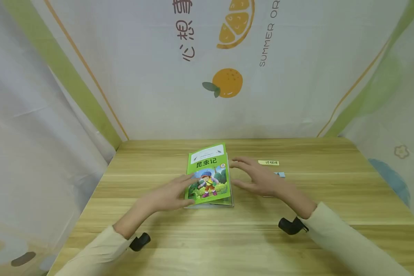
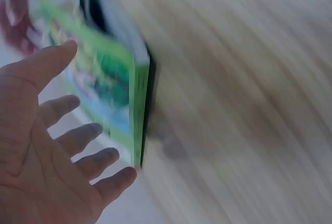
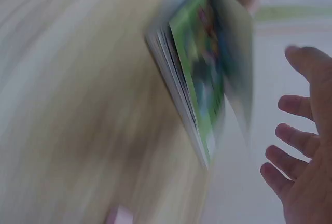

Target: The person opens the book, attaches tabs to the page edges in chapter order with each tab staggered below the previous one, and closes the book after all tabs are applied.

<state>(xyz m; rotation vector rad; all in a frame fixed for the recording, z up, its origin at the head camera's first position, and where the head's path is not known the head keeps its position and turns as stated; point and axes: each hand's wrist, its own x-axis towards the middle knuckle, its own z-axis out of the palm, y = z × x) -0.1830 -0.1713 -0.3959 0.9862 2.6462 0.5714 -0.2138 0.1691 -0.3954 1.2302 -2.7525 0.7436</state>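
A green-covered children's book [image 1: 208, 180] lies on the wooden table, with Chinese characters and a cartoon child on its front. Its cover stands partly lifted along the right side, and pages show beneath the cover in the right wrist view [image 3: 176, 73]. My left hand [image 1: 169, 193] is at the book's left, spine side, fingers spread and reaching over the cover's edge; whether they touch it I cannot tell. Just off the right edge hovers my right hand [image 1: 258, 178], fingers apart and loosely bent, holding nothing. Both wrist views are blurred.
Right of the book lie a small yellow strip with handwriting [image 1: 268, 163] and a light blue piece [image 1: 279, 174], partly behind my right hand. A white curtain with orange prints [image 1: 158, 107] hangs along the table's back edge. More curtain hangs at both sides.
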